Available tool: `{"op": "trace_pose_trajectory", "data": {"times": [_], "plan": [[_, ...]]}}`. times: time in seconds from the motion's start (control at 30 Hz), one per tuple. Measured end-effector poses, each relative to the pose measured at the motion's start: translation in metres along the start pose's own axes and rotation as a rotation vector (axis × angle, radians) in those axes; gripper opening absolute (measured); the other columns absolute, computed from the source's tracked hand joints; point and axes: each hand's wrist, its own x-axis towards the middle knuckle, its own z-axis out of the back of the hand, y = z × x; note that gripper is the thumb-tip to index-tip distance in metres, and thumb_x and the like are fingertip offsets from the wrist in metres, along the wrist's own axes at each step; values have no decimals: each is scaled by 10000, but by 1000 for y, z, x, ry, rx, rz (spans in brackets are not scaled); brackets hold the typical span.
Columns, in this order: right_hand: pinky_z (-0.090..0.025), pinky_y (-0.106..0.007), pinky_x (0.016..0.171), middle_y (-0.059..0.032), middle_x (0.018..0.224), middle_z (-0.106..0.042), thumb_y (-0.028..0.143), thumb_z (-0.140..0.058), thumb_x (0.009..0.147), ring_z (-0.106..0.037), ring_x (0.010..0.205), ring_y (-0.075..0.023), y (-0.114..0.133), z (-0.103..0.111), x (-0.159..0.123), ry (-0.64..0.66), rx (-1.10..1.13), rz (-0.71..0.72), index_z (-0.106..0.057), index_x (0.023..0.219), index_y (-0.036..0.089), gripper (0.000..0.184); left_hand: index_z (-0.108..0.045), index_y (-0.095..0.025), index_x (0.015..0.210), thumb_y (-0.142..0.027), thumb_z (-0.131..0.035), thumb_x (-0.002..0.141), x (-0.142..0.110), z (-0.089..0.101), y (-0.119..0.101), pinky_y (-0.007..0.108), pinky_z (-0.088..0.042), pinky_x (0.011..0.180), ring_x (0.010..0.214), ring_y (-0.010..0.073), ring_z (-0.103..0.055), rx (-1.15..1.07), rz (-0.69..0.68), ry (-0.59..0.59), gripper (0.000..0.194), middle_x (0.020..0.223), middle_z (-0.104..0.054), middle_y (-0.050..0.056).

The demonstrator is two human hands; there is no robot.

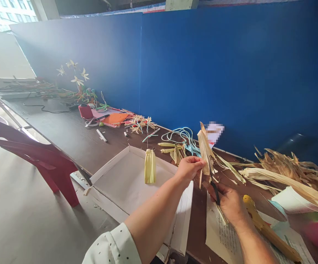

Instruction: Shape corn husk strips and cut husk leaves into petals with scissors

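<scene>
My left hand pinches the lower part of an upright, pale dried corn husk between thumb and fingers. Just right of and below it, my right hand is closed around scissors with dark handles. Their blades point up at the husk's lower right edge; whether they cut into it I cannot tell. A narrow husk strip hangs below the left fingers. Left of my hands, a flat greenish-yellow husk piece lies in a shallow white cardboard tray.
Dried husks are heaped at the right, near a white cup and a yellow-handled tool on printed paper. Husk flowers and light-blue cord lie along the blue partition. A red chair stands left.
</scene>
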Motion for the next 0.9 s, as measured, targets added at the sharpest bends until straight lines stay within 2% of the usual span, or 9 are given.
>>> {"op": "trace_pose_trajectory", "data": {"times": [0.27, 0.43, 0.6, 0.77, 0.9], "plan": [[-318, -259, 472, 11, 528, -517, 532, -623, 735, -426, 491, -125, 5, -4, -5, 73, 321, -78, -551, 582, 207, 366, -591, -127, 654, -418, -811, 508, 1, 2, 2, 194, -305, 473, 479, 44, -413, -40, 48, 65, 393, 561, -517, -19], [-352, -272, 476, -6, 556, -536, 558, -597, 758, -463, 524, -149, -3, -5, -3, 120, 478, -116, -581, 624, 236, 349, -584, -122, 656, -426, -821, 484, 2, 2, 3, 198, -287, 492, 494, 38, -407, -62, 56, 93, 422, 568, -504, -25], [-365, -279, 492, -10, 559, -540, 569, -592, 759, -477, 535, -155, -6, -4, -2, 113, 422, -96, -576, 618, 232, 366, -591, -116, 666, -422, -823, 469, 1, 2, 3, 198, -265, 491, 485, 30, -390, -68, 50, 110, 432, 573, -511, -25], [-328, -268, 484, 5, 513, -507, 589, -609, 724, -437, 497, -131, 7, -3, -4, 27, 249, -78, -527, 559, 208, 423, -592, -122, 668, -415, -820, 479, 0, 2, 2, 208, -251, 489, 477, 31, -378, -29, 41, 101, 416, 563, -506, -30], [-317, -266, 471, 9, 500, -496, 565, -615, 707, -419, 478, -128, 12, -3, -5, -25, 199, -80, -525, 549, 210, 400, -598, -120, 677, -403, -821, 478, -2, 1, 2, 208, -265, 502, 485, 27, -386, 6, 39, 91, 411, 576, -513, -34]]}}
